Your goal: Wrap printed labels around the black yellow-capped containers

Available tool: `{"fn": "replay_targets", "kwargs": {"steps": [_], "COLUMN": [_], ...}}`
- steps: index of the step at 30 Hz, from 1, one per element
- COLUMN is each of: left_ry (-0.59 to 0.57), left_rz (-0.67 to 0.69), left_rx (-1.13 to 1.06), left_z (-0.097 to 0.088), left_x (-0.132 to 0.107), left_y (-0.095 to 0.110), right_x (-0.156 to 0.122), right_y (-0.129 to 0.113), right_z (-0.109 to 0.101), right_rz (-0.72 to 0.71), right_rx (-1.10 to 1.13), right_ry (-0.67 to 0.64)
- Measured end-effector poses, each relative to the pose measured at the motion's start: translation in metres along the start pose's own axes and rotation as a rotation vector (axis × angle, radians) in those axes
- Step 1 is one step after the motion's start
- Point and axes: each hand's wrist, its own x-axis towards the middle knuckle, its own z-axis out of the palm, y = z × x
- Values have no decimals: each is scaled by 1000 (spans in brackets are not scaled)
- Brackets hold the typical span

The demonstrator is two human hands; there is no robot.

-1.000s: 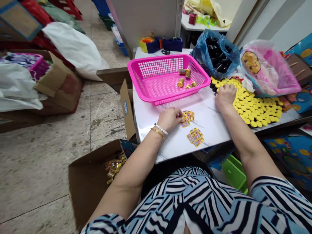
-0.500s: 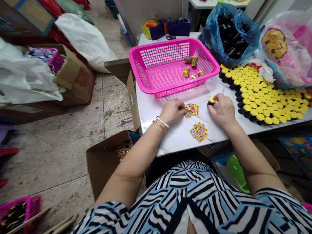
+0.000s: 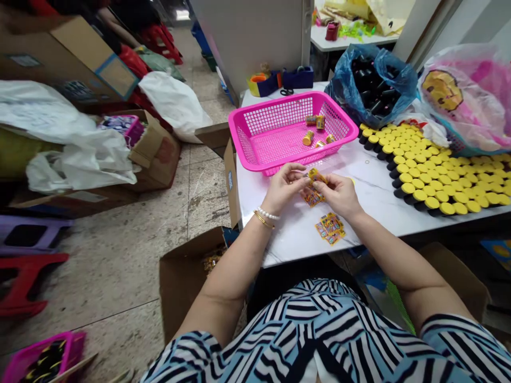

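Pinching a small yellow printed packet (image 3: 316, 176) in its fingertips, the right hand (image 3: 338, 194) holds it just above a loose pile of packets (image 3: 312, 198) on the white marble table (image 3: 291, 239), its long side slanting toward the curled left hand (image 3: 284, 188) close beside it.

Small printed packets (image 3: 316, 176), glossy yellow with red and blue patches, their print too small to read. One small bunch pinched up between the left hand (image 3: 284, 187) and right hand (image 3: 338, 194), just above a loose overlapping pile (image 3: 312, 197) lying flat on the white marble tabletop (image 3: 293, 239). Nearer the table's front edge, a second overlapping pile (image 3: 330, 229), slightly askew, a little apart from the hands.
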Motion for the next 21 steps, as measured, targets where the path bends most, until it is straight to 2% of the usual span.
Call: {"fn": "replay_targets", "kwargs": {"steps": [2,4,8,10,12,14,17,18,21], "left_ry": [53,77,-107,-138,-66,13,57,70,114], "left_rz": [-114,-184,-326,-280,-142,-39,-74,-106,-175], "left_rx": [-95,-56,290,562,827,958,800,709,520], "left_z": [0,0,4,7,9,10,13,16,29], "left_x": [-1,-2,-7,-9,-8,-7,-7,-9,-18], "left_y": [0,-1,-5,-7,-7,-5,7,12,28], "right_x": [2,4,4,2,-1,-4,-6,-6,-5], "right_y": [6,11,20,21,19,16,13,13,14], "right_z": [9,11,0,-7,-12,-13,-12,-12,-9], "right_rz": [29,42,60,57,18,-42,-46,-9,143], "right_rx": [66,65,4,-191,-407,-485,-296,-162,315], "right_ry": [-5,-49,-91,-88,-95,-65,32,9,-166]}}
